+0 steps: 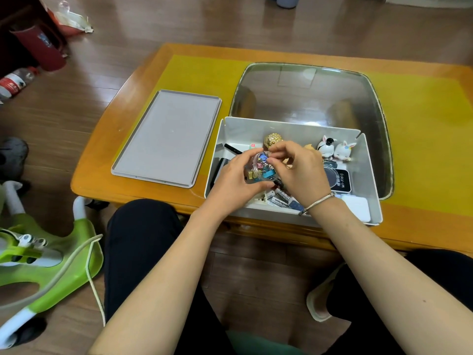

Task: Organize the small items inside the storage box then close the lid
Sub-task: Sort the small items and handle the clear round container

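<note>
A white storage box [368,175] stands open at the table's front edge. Its grey lid [169,137] lies flat on the table to the left. Over the box, my left hand [234,180] grips a small clear jar of coloured binder clips [259,166]. My right hand [299,170] pinches at the jar's top with curled fingers. Inside the box are batteries [280,199], a gold ornament [272,139], two white bunny figures [335,149], a black Wi-Fi device [341,181], a black pen [233,149] and a white block [357,207].
A large metal tray [307,93] sits behind the box on the yellow-topped wooden table [199,70]. A green and white ride-on toy [43,254] stands on the floor at left. A plastic bottle [15,82] lies at far left.
</note>
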